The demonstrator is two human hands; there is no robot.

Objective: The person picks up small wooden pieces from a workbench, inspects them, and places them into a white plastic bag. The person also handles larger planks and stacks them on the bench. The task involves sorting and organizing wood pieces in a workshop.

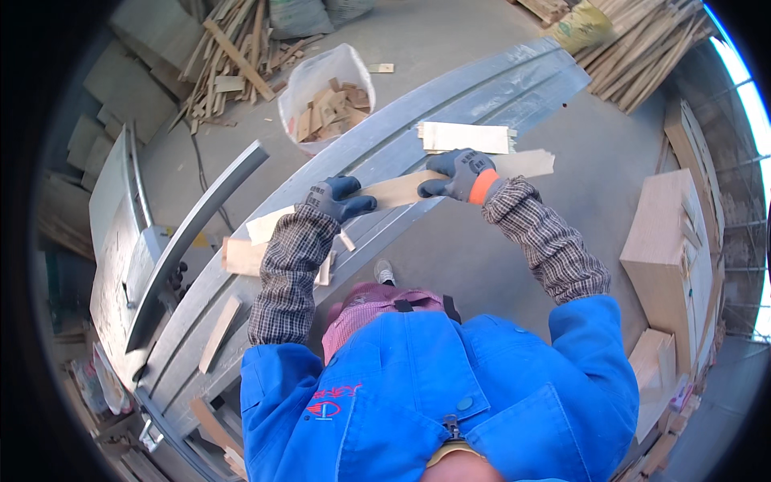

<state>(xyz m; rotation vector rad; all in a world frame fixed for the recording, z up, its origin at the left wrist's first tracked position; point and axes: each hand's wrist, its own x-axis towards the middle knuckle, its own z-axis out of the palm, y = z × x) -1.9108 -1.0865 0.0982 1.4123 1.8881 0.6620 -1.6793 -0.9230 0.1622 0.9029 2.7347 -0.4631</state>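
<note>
A long, thin wooden board point(399, 189) lies across the near edge of a grey metal table point(526, 79). Both of my gloved hands grip it: my left hand point(341, 199) closes on it left of its middle, fingers bent over the top. My right hand point(460, 174), with an orange cuff on the glove, clasps it farther right. The board's ragged right end extends beyond that hand. Just behind my right hand sits a small stack of pale wood pieces point(467, 137). More short wood pieces point(243, 257) lie beside my left forearm, which partly covers them.
A white sack point(291, 120) of wood offcuts stands behind the table. A raised grey metal rail point(197, 217) runs along the left. Stacked boards point(654, 221) are at the right. Piles of wooden strips point(233, 68) lie far left and far right. One loose strip point(218, 333) rests on the table.
</note>
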